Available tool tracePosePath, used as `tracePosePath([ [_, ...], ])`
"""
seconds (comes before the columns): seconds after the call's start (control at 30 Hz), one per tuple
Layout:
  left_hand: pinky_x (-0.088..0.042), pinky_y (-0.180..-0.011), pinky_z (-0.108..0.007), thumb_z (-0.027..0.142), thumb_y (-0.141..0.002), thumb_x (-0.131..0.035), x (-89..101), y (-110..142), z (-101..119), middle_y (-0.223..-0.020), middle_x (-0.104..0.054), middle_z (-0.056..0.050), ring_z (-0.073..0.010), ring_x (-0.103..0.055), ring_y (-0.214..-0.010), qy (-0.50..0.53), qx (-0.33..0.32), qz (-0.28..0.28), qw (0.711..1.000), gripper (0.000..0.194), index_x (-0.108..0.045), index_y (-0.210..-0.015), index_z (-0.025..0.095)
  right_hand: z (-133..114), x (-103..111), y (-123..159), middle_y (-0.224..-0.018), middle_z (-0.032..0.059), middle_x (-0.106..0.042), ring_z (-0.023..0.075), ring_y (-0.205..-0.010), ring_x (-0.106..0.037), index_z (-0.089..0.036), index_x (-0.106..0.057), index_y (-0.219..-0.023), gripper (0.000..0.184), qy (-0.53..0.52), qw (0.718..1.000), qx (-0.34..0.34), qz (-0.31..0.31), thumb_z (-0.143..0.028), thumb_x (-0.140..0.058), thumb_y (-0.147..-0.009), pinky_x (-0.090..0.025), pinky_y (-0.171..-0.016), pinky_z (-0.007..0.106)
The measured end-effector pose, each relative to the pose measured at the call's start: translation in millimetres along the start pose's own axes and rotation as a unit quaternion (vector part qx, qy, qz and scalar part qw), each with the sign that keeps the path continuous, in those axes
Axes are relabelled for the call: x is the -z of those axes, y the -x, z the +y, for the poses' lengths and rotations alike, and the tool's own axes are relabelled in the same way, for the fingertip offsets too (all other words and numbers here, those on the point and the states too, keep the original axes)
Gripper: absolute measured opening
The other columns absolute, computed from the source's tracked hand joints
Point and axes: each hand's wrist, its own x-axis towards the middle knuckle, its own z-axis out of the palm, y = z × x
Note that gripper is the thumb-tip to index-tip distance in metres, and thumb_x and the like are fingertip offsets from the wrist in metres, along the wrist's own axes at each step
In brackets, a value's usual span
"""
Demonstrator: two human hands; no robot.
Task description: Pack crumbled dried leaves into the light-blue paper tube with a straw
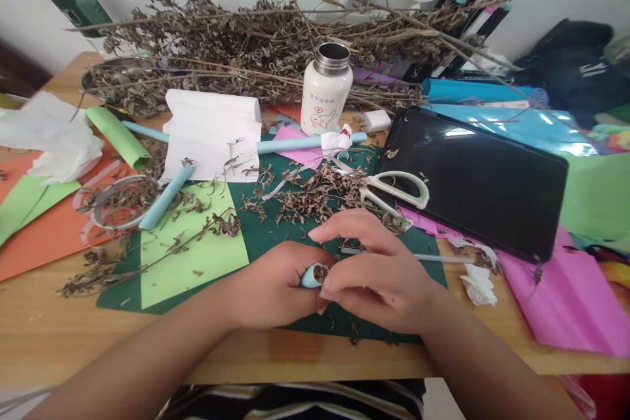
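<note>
In the head view, my left hand (285, 285) is closed around a light-blue paper tube (310, 277). Brown crumbled dried leaves fill the tube's end, which faces up towards me. My right hand (378, 275) bends over that end from the right, one fingertip touching the rim. Its index finger stretches out above, apart from the others. Both hands are over a dark green mat (266, 223). Just beyond them lies a heap of dried leaves (319, 193), with white-handled scissors (398, 190) at its right.
A white bottle without a lid (327, 88) stands behind the heap. Dried branches (221, 39) span the back. To the right lies a black tablet (472, 177). Another blue tube (167, 197) leans on a tape roll (118, 203) at left. A thin pale stick (418, 256) lies by my right hand.
</note>
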Motion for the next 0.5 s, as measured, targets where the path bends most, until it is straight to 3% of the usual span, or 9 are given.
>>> tracePosePath([
  [0.2,-0.040,-0.052,-0.016,0.010,-0.070,-0.044,-2.1,-0.8,-1.5,-0.058,-0.055,0.000,-0.0089,-0.050,-0.055,-0.007,0.009,-0.015,1.000,0.010,-0.051,-0.063,0.012,-2.9,0.0,1.6,-0.104,0.0061,-0.048,0.0133,-0.099,-0.046,-0.019,-0.051,-0.075,0.008,-0.042,0.998,-0.045,0.003,-0.011,-0.050,-0.074,-0.039,-0.085,0.030],
  [0.37,-0.040,-0.053,-0.017,0.008,-0.068,-0.045,-2.3,-1.6,-1.3,-0.059,-0.054,0.000,-0.0095,-0.050,-0.056,-0.025,-0.002,-0.022,0.999,0.009,-0.051,-0.063,0.012,-0.8,0.7,1.1,-0.103,0.0058,-0.050,0.0133,-0.101,-0.047,-0.019,-0.053,-0.073,0.008,-0.106,0.987,-0.115,-0.041,-0.011,-0.053,-0.072,-0.041,-0.082,0.027],
  [0.5,-0.039,-0.050,-0.016,0.009,-0.069,-0.045,-1.3,-0.8,-1.9,-0.058,-0.052,0.002,-0.0083,-0.048,-0.055,-0.038,-0.002,-0.007,0.999,0.008,-0.050,-0.062,0.012,0.2,1.1,1.3,-0.100,0.0051,-0.052,0.0156,-0.093,-0.048,-0.019,-0.057,-0.073,0.007,-0.009,0.999,-0.033,0.002,-0.014,-0.052,-0.074,-0.041,-0.083,0.033],
])
